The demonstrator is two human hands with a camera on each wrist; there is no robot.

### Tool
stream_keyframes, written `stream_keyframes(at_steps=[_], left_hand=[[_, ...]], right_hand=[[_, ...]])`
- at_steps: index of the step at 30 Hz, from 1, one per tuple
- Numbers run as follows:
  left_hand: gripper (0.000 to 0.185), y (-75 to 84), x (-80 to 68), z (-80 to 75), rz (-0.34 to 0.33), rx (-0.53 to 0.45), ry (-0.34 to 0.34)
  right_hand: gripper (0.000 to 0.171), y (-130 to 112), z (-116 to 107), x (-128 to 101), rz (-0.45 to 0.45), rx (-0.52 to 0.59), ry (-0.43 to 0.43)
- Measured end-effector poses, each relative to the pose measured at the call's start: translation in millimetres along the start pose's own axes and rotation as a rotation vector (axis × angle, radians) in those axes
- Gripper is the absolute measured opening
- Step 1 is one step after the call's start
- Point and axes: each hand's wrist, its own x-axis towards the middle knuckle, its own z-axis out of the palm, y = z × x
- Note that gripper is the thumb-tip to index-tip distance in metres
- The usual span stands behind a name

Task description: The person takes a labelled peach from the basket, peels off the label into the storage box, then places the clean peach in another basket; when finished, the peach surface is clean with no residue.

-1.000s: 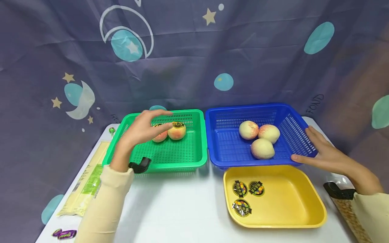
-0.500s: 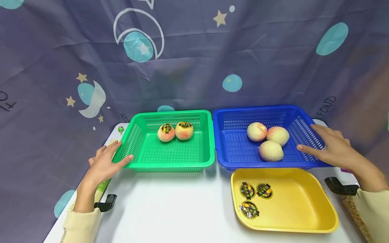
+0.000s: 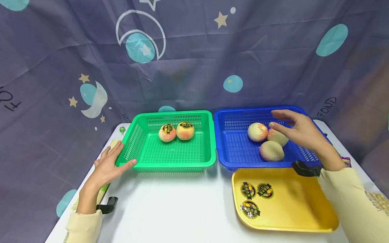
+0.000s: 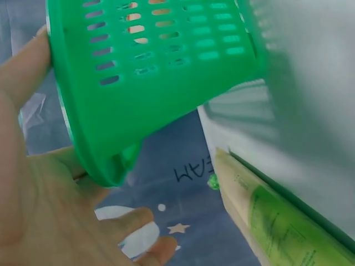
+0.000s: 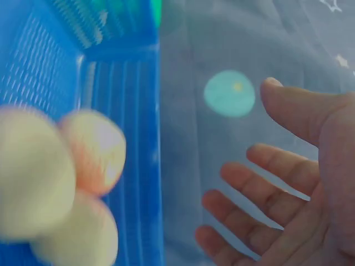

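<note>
My left hand [image 3: 104, 167] is at the front left corner of the green basket [image 3: 173, 165], fingers spread. In the left wrist view its thumb [image 4: 34, 64] lies against the rim, and other fingers extend past the corner. Two peaches [image 3: 185, 131] with black round stickers sit inside that basket. Above the right side of the blue basket [image 3: 255, 165] hovers my right hand [image 3: 304, 131], relaxed and holding nothing. Beneath it are three pale peaches [image 3: 271, 151], one partly covered by the hand in the head view; no stickers show on them.
A yellow tray [image 3: 285, 209] stands in front of the blue basket, with three round stickers [image 3: 250, 209] on its left part. A long yellow-green packet [image 4: 277, 216] lies by the left table edge, near a green lollipop [image 3: 122, 130]. A patterned cloth [image 3: 194, 50] hangs behind.
My left hand has come from over the green basket down to its front left corner. My right hand has left the blue basket's right rim and moved inward over the peaches.
</note>
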Motion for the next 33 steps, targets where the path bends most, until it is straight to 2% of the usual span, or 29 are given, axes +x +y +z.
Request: stream_keyframes(at_steps=[5,13,19,27,33], left_hand=[[0.101,-5.7,3.6,0.0,0.012,-0.029,0.001],[0.103,-12.1,5.4,-1.1,0.011,-0.081,-0.013],[0.102,-12.5,8.6,4.1,0.025,-0.096,-0.004],[0.103,-11.9,10.7,7.7,0.025,-0.103,-0.006],[0.103,-14.3,8.7,4.5,0.017,-0.107,-0.011]], right_hand=[[0.048,-24,18,14,-0.027,0.057,0.004],[0.037,-60,60,41,-0.066,0.235,-0.085],[0.035,-77,93,62,-0.107,0.369,-0.141],[0.031,-109,132,85,-0.080,0.501,-0.197],[0.029,-134,166,101,0.017,0.608,-0.215]])
